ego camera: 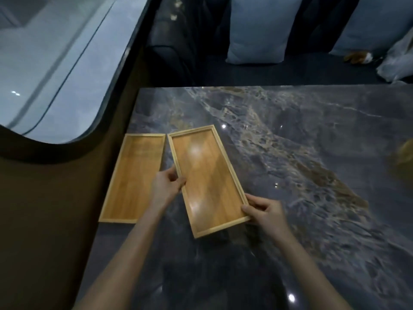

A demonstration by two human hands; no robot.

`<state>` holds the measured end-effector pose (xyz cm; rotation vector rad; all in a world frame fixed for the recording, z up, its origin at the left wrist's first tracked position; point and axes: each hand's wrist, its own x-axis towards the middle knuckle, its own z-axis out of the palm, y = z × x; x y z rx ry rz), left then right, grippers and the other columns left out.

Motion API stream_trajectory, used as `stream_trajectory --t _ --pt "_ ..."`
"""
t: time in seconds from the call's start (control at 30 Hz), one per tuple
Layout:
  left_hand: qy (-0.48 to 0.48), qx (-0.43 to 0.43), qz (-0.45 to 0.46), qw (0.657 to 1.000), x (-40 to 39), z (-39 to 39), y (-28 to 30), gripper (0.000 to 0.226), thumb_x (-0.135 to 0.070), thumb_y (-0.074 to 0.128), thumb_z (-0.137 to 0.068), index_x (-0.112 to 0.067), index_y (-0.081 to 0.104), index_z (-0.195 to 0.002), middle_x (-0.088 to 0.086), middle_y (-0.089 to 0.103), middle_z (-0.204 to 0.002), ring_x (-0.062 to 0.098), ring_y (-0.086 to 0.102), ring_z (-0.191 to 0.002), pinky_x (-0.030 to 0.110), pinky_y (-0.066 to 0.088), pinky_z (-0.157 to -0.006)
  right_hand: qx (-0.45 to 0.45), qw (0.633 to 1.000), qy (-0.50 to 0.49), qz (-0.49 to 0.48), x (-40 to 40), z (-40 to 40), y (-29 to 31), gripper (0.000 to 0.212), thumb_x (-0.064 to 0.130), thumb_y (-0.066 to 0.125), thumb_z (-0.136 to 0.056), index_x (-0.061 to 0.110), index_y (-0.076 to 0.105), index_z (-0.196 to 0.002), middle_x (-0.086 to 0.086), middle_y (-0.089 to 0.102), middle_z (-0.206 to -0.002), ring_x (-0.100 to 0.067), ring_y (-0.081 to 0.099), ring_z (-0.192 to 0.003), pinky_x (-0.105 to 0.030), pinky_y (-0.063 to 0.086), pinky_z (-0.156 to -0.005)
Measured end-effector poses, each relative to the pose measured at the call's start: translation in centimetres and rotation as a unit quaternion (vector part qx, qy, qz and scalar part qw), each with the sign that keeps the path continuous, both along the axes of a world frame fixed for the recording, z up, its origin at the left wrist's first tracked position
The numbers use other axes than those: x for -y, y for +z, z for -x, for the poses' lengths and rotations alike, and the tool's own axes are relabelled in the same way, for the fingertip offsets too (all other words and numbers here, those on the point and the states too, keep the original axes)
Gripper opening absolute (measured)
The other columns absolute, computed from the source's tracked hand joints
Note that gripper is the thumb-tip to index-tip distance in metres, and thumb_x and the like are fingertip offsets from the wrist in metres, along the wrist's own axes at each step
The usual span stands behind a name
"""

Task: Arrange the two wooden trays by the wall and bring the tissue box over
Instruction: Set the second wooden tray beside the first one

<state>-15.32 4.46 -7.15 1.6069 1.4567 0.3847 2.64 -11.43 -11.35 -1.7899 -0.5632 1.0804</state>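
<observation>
Two shallow wooden trays lie on a dark marble table. The left tray rests along the table's left edge, next to the brown wall. The right tray is angled, its far end leaning toward the left tray. My left hand grips the right tray's left long rim near the middle. My right hand holds its near right corner. A blurred yellowish object at the right edge of the table may be the tissue box; I cannot tell.
A brown wall panel with a curved window runs along the left. Beyond the table's far edge is a dark sofa with light blue cushions and a small brown-and-white item.
</observation>
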Motion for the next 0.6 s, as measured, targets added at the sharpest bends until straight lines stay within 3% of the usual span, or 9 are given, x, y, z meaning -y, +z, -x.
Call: stream_trajectory --t 0.17,0.27,0.37,0.47,0.57,0.6 --pt "-0.006 0.013 0.053 0.998 -3.3 2.7 -2.1 0.042 -0.009 0.060 -0.084 -0.010 0.054 -0.125 0.007 0.066 -0.108 0.020 0.063 -0.096 0.033 0.055 -0.081 0.008 1.000 -0.029 0.002 -2.3 3.9 -1.6 0.035 -0.008 0.064 -0.075 -0.001 0.062 -0.109 -0.003 0.067 -0.093 0.014 0.059 -0.057 -0.004 0.048 -0.059" --pt "-0.003 0.001 0.075 0.997 -4.8 3.5 -3.2 0.047 -0.009 0.062 -0.083 -0.011 0.050 -0.128 0.010 0.065 -0.116 0.022 0.062 -0.101 0.043 0.054 -0.090 -0.006 0.998 -0.053 0.014 -2.9 5.7 -2.4 0.035 -0.003 0.065 -0.076 0.008 0.064 -0.110 0.003 0.070 -0.085 0.004 0.063 -0.063 -0.022 0.056 -0.070" --pt "-0.015 -0.013 0.077 0.997 -5.8 3.7 -4.2 0.047 -0.010 0.062 -0.082 -0.012 0.051 -0.128 0.010 0.066 -0.117 0.023 0.063 -0.101 0.044 0.054 -0.090 0.006 0.996 -0.085 0.024 -3.3 6.9 -3.0 0.035 -0.003 0.065 -0.076 0.007 0.064 -0.110 -0.004 0.071 -0.093 -0.005 0.063 -0.073 -0.035 0.055 -0.083" --pt "-0.039 -0.031 0.053 0.997 -6.4 3.8 -4.6 0.044 -0.011 0.062 -0.082 -0.010 0.053 -0.125 0.010 0.067 -0.116 0.022 0.064 -0.100 0.043 0.055 -0.089 0.022 0.994 -0.107 0.022 -3.5 8.1 -3.3 0.036 -0.004 0.065 -0.076 0.004 0.063 -0.110 -0.008 0.069 -0.099 -0.006 0.064 -0.076 -0.032 0.054 -0.085" --pt "-0.060 -0.049 0.029 0.997 -6.5 3.6 -4.6 0.041 -0.010 0.062 -0.083 -0.006 0.054 -0.123 0.012 0.066 -0.114 0.023 0.064 -0.098 0.042 0.055 -0.089 0.026 0.992 -0.119 0.020 -3.3 8.6 -3.7 0.035 -0.003 0.065 -0.076 0.005 0.063 -0.110 -0.004 0.069 -0.097 0.004 0.065 -0.072 -0.021 0.055 -0.080" --pt "-0.067 -0.055 0.026 0.996 -6.5 3.5 -4.6 0.040 -0.009 0.061 -0.083 -0.005 0.054 -0.123 0.013 0.066 -0.113 0.024 0.064 -0.098 0.041 0.055 -0.088 0.021 0.992 -0.123 0.022 -3.2 8.7 -3.8 0.035 -0.002 0.066 -0.076 0.006 0.063 -0.110 -0.004 0.069 -0.097 0.002 0.066 -0.075 -0.025 0.056 -0.082"
